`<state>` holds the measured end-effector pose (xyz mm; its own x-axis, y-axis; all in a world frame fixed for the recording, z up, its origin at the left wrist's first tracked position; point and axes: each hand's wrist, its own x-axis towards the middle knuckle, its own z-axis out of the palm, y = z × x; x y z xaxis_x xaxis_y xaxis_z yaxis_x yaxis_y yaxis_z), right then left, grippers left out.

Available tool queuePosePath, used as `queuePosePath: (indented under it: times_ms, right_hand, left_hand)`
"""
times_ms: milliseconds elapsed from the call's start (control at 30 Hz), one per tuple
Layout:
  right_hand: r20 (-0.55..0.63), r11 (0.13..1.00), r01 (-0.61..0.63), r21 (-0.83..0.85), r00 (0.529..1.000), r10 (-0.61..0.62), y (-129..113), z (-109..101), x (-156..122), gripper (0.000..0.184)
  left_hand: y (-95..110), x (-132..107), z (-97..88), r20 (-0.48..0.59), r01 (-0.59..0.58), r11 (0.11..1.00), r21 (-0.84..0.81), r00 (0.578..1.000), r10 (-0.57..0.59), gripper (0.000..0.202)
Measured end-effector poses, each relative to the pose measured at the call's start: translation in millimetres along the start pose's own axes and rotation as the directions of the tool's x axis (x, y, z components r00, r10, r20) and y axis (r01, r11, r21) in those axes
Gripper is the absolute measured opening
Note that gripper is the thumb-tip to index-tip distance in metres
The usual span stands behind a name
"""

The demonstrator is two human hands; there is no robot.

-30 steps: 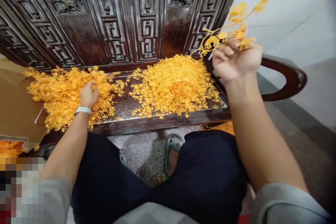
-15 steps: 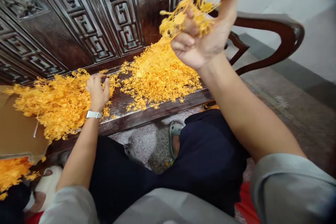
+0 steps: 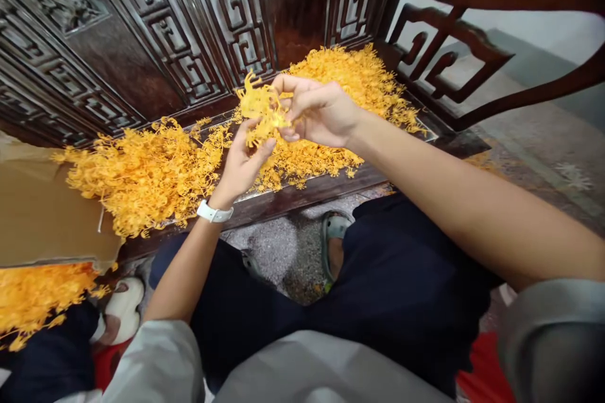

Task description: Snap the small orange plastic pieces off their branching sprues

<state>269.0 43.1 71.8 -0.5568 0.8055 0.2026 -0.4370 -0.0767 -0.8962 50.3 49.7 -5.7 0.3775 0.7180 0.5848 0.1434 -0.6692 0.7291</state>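
A small clump of yellow plastic flower-like pieces (image 3: 258, 104) is held up between my two hands, above the bench. My right hand (image 3: 326, 110) pinches its right side with thumb and fingers. From below, my left hand (image 3: 240, 167), a white band at its wrist, has thumb and fingertips closed on the lower part of the clump. Behind my right hand, a large heap of the same pieces (image 3: 352, 79) lies on the bench, partly hidden by that hand. Left of my left hand spreads another heap (image 3: 151, 173).
The dark wooden bench (image 3: 295, 197) has a carved backrest (image 3: 293, 6) and a curved armrest (image 3: 477, 3) at right. A cardboard flap (image 3: 47, 214) stands at left. Below it are more yellow pieces (image 3: 42, 293) and another person's white shoe (image 3: 126, 305).
My right hand has come down and left from high up with the clump. My left hand has left the left heap and moved right to meet it. The view has shifted.
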Motion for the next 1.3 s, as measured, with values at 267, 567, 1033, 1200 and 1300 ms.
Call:
queuePosePath:
  times_ms: [267,567,1033,1200,1300]
  right_hand:
    - [-0.389,0.967,-0.162,-0.197,0.918,0.075,6.8,-3.1,6.6,0.021]
    - [-0.277,0.825,-0.029,-0.564,0.948,-0.156,22.6,-37.0,15.8,0.019]
    - [-0.288,0.700,0.083,-0.709,0.872,-0.396,10.0,-84.7,30.8,0.023]
    - [-0.558,0.701,-0.033,-0.712,0.633,-0.536,-3.1,-143.0,1.6,0.022]
    - [-0.596,0.774,-0.040,-0.631,0.665,-0.451,4.5,-145.6,-6.3,0.020]
  left_hand:
    - [18.1,2.0,-32.6,-0.183,0.192,0.976,0.100,0.968,-0.172,0.046]
    - [12.2,-5.1,-49.4,-0.207,0.134,0.929,0.345,0.976,-0.064,0.036]
    - [3.3,-3.5,-55.3,-0.328,0.191,0.904,0.383,0.943,-0.060,0.034]
    - [-28.4,-5.9,-105.7,-0.596,0.375,0.921,0.106,0.765,-0.243,0.044]
    - [-39.0,-5.6,-110.1,-0.546,0.452,0.890,-0.059,0.732,-0.408,0.050]
